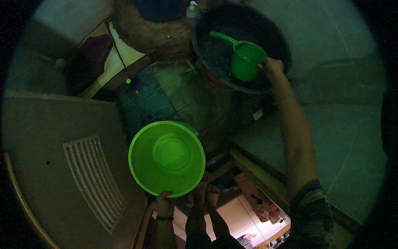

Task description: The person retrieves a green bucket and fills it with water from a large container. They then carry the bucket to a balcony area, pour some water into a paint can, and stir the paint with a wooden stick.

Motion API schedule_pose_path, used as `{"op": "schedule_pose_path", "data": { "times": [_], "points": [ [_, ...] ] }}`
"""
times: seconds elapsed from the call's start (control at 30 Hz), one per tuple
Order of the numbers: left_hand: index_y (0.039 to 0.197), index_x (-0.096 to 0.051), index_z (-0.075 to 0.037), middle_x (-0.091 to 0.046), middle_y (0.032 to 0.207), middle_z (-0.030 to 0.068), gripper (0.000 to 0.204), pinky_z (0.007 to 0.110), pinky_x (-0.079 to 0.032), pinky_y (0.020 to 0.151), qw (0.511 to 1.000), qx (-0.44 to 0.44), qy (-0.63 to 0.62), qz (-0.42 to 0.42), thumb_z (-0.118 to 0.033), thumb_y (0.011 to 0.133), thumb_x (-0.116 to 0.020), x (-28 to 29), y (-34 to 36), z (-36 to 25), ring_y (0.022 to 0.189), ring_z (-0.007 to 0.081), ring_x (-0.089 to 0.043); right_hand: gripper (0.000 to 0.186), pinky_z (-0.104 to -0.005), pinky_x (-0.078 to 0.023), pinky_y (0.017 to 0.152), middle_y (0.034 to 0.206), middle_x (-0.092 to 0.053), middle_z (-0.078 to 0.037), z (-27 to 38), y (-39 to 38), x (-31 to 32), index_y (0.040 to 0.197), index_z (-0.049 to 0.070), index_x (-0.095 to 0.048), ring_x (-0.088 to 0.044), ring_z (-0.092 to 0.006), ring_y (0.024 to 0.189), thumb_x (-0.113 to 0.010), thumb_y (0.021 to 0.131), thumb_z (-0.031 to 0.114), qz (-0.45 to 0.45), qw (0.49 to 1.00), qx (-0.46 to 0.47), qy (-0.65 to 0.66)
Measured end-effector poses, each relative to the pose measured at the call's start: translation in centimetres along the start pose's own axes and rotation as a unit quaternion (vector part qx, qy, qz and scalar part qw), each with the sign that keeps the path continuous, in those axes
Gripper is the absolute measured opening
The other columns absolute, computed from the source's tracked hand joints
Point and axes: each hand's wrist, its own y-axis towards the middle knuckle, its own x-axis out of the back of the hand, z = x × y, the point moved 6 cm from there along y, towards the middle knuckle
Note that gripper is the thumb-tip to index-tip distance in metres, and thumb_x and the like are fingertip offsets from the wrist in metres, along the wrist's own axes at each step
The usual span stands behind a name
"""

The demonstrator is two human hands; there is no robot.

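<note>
My left hand (164, 201) grips the near rim of a bright green bucket (166, 149), with nothing visible inside it. My right hand (271, 66) reaches into a large dark round tub (282, 45) and has its fingers closed on the rim of a green dipper (242, 62), whose long handle points toward the upper left, away from the hand.
Blue-green floor tiles (166, 95), a vented door (95, 178) on the left, a tiled wall (340, 124) on the right. At the top, a dark container (159, 8), a pump bottle (191, 10). My feet (212, 195) stand near a doorway onto lighter tiles (244, 216).
</note>
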Motion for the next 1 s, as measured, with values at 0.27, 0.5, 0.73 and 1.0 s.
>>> {"op": "schedule_pose_path", "data": {
  "times": [0.27,0.5,0.73,1.0],
  "points": [
    [0.108,-0.057,-0.004,-0.061,0.103,0.0044,0.036,0.033,-0.055,0.074,0.999,0.018,-0.020,-0.036,0.002,0.072,-0.062,-1.2,-0.8,0.0,0.093,0.0216,-0.063,0.061,-0.0486,-0.053,0.085,0.110,-0.063,-0.028,7.3,-9.1,2.4,0.119,-0.003,-0.051,-0.064,-0.0411,0.101,-0.076,0.074,0.030,-0.199,0.977,0.007,-0.075],
    [0.102,-0.060,-0.007,-0.061,0.105,0.0049,0.031,0.033,-0.053,0.076,1.000,0.007,0.000,-0.029,0.000,0.072,-0.062,-0.9,-0.4,0.3,0.096,0.0221,-0.061,0.049,-0.0489,-0.053,0.085,0.107,-0.066,-0.023,8.3,-7.7,-0.9,0.118,0.002,-0.058,-0.066,-0.0411,0.098,-0.065,0.083,0.035,-0.015,0.964,0.015,-0.265],
    [0.099,-0.061,-0.008,-0.059,0.107,0.0058,0.026,0.039,-0.049,0.086,0.999,-0.013,0.046,-0.017,-0.003,0.074,-0.064,1.1,-0.3,1.0,0.103,0.0220,-0.057,0.045,-0.0483,-0.051,0.089,0.111,-0.066,-0.020,8.4,-9.9,-4.5,0.106,0.000,-0.066,-0.064,-0.0404,0.103,-0.059,0.085,0.040,-0.001,0.966,0.008,-0.259],
    [0.116,-0.056,-0.006,-0.056,0.114,0.0089,0.040,0.039,-0.055,0.077,0.995,0.038,0.084,-0.037,-0.006,0.077,-0.065,0.3,2.9,0.0,0.100,0.0249,-0.059,0.032,-0.0431,-0.058,0.076,0.118,-0.059,-0.024,9.2,-9.3,-7.5,0.109,-0.007,-0.060,-0.065,-0.0372,0.099,-0.058,0.086,0.015,0.192,0.907,0.181,-0.329]
  ]
}}
